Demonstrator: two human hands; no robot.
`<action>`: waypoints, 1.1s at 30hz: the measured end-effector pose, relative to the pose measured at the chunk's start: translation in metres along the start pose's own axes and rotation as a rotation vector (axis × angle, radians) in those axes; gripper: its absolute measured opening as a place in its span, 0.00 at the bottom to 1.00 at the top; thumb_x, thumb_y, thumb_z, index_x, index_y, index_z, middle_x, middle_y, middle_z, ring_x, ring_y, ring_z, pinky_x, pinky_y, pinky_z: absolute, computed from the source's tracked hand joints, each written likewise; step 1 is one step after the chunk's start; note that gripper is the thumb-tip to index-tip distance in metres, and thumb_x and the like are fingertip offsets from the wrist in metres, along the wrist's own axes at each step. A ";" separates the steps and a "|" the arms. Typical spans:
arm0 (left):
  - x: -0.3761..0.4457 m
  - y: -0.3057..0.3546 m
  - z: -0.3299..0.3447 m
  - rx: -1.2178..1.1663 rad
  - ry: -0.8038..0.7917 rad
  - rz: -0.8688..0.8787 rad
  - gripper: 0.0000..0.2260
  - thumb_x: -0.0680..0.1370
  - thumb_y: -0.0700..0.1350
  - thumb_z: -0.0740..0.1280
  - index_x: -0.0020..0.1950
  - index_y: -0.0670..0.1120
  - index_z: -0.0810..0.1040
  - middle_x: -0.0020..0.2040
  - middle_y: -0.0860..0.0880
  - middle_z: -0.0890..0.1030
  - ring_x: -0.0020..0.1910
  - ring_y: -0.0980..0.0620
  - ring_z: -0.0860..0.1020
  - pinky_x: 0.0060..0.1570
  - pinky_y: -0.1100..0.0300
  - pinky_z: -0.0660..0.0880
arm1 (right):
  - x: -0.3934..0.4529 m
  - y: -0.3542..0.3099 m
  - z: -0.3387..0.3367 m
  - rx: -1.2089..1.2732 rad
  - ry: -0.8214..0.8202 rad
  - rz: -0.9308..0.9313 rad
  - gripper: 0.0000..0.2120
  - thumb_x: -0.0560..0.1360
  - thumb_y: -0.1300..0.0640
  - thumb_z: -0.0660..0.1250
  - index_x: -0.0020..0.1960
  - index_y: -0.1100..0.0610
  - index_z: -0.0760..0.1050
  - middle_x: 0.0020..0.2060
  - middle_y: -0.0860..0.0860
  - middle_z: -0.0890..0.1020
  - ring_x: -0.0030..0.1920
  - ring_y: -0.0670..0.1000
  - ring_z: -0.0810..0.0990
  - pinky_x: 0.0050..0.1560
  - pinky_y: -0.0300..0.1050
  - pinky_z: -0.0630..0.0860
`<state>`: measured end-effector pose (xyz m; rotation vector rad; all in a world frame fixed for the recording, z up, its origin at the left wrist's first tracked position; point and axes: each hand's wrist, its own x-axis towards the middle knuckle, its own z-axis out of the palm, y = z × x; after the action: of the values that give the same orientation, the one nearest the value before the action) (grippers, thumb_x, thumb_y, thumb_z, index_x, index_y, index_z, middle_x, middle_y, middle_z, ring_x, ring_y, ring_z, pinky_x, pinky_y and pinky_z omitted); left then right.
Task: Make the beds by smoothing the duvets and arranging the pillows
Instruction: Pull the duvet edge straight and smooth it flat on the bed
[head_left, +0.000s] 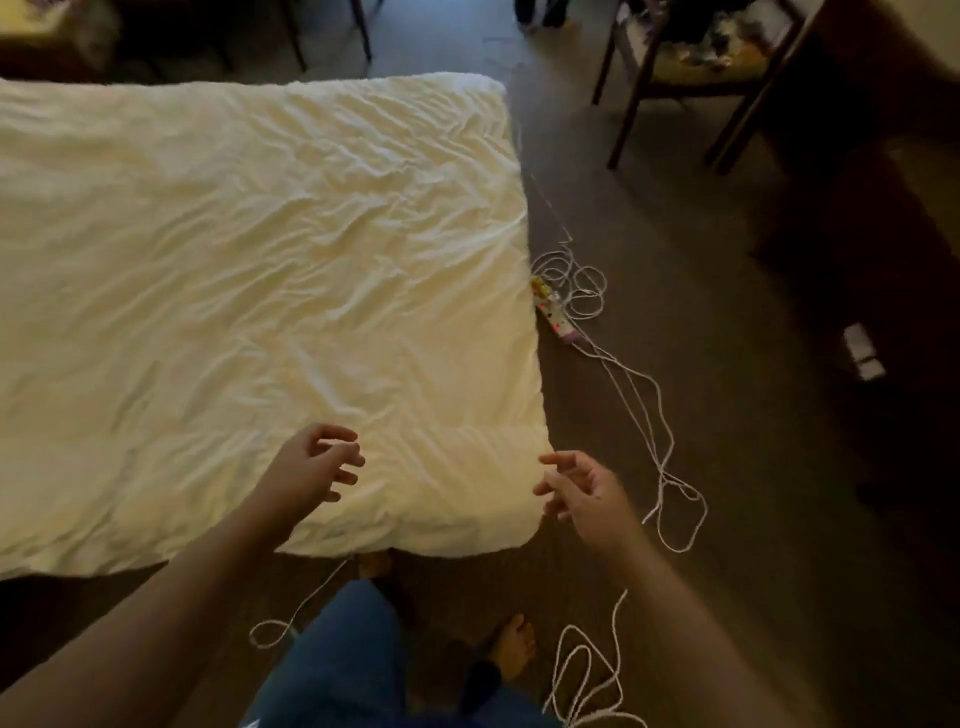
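A cream-white duvet (249, 291) lies spread over the bed, wrinkled across its middle, with its near right corner in front of me. My left hand (317, 467) hovers over the duvet near the front edge, fingers loosely curled and holding nothing. My right hand (582, 488) hangs just off the duvet's near right corner, fingers relaxed and spread, empty. No pillow is in view.
A power strip (556, 314) with white cables (660, 415) trails over the dark carpet beside the bed, and more cable loops (587, 675) lie by my bare feet. A wooden chair (691, 78) with clutter stands at the back right.
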<state>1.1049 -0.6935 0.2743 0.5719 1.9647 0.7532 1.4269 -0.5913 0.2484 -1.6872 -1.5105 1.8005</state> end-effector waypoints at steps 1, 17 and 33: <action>-0.002 -0.007 -0.005 -0.015 0.031 -0.025 0.05 0.82 0.41 0.66 0.57 0.47 0.78 0.48 0.44 0.86 0.48 0.41 0.84 0.46 0.47 0.79 | 0.014 -0.004 0.001 -0.022 -0.028 -0.018 0.08 0.84 0.55 0.65 0.60 0.47 0.80 0.47 0.51 0.87 0.47 0.55 0.85 0.49 0.52 0.81; 0.161 -0.174 0.063 -0.224 0.087 -0.452 0.06 0.85 0.45 0.63 0.57 0.45 0.78 0.53 0.42 0.84 0.50 0.42 0.82 0.46 0.49 0.77 | 0.196 0.138 0.091 -0.062 0.069 0.183 0.06 0.82 0.57 0.66 0.53 0.50 0.81 0.43 0.52 0.87 0.41 0.53 0.84 0.42 0.49 0.78; 0.248 -0.383 0.211 -0.572 0.105 -0.967 0.09 0.81 0.36 0.58 0.46 0.43 0.77 0.38 0.43 0.80 0.38 0.46 0.76 0.39 0.54 0.74 | 0.284 0.386 0.108 -0.225 0.168 0.381 0.34 0.71 0.59 0.78 0.74 0.62 0.72 0.64 0.51 0.77 0.66 0.49 0.73 0.48 0.20 0.65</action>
<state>1.1420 -0.7427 -0.2242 -0.7333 1.7049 0.6503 1.4231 -0.5982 -0.2425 -2.3050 -1.4395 1.6452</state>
